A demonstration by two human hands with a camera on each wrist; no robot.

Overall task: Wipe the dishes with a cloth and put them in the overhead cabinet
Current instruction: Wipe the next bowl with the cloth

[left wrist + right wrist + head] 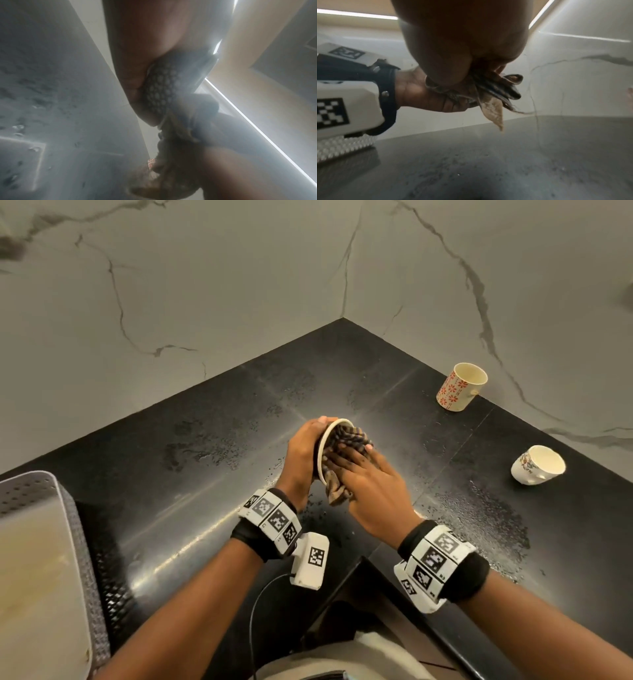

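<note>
I was at the wiping step: my left hand (301,455) gripped the cup (323,451), my right hand (371,487) pressed the cloth (346,440) inside. Next it needed the cabinet, I think.

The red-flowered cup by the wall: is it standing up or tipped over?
Upright. The red-flowered cup stands on its base on the black counter, open mouth facing up. It looks empty, though the bottom isn't fully visible.

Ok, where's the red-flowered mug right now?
In the head view the red-flowered mug stands upright on the black counter, far right, close to the marble wall, beyond the other mug and away from both hands.
</note>
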